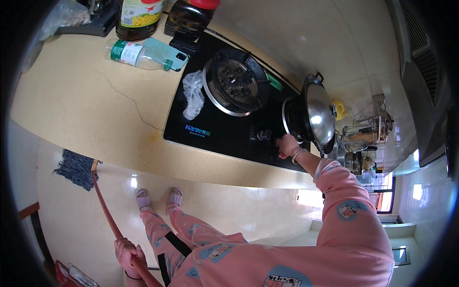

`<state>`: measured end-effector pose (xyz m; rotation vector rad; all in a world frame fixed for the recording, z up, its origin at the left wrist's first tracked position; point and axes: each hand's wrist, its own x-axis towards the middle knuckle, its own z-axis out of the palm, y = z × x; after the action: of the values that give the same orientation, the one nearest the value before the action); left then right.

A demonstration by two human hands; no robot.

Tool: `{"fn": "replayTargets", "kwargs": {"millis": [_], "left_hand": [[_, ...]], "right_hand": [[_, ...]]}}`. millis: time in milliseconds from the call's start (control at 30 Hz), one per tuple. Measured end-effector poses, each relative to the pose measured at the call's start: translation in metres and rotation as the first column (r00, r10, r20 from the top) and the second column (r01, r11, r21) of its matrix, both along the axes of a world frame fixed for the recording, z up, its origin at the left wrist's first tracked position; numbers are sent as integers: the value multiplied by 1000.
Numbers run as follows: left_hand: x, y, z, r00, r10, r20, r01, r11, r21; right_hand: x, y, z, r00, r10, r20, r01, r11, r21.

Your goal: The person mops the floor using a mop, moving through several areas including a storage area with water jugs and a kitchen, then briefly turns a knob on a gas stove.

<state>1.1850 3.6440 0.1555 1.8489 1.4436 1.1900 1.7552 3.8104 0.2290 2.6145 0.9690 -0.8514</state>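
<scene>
My left hand (129, 255) is closed round the wooden handle of a mop (106, 210). The mop's dark grey strand head (76, 169) rests on the floor beside the counter. My right hand (288, 146) is at a control knob near the front edge of a black glass gas hob (229, 134), its fingers bent over the knob and partly hiding it. Another knob (264, 135) shows beside that hand. Behind the hand, a wok with a domed metal lid (320, 114) sits on one burner. The other burner (236, 80) holds no pan.
A crumpled plastic bag (193, 95) lies on the hob. A plastic bottle (143, 57) lies over a pale green phone (175, 55) on the counter (107, 118). A large bottle of dark liquid (138, 32) and a red-lidded jar (188, 21) stand behind.
</scene>
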Motion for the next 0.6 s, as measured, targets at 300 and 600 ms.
{"fn": "replayTargets", "kwargs": {"millis": [300,600], "left_hand": [[-3,4,6,1000,-30,-1,30,1000,0],[-4,3,8,999,-47,-6,47,999,-25]], "right_hand": [[60,-38,-26,490,774,401,-800,582,-145],[39,-40,-9,517,762,390,-795,597,-113]]}}
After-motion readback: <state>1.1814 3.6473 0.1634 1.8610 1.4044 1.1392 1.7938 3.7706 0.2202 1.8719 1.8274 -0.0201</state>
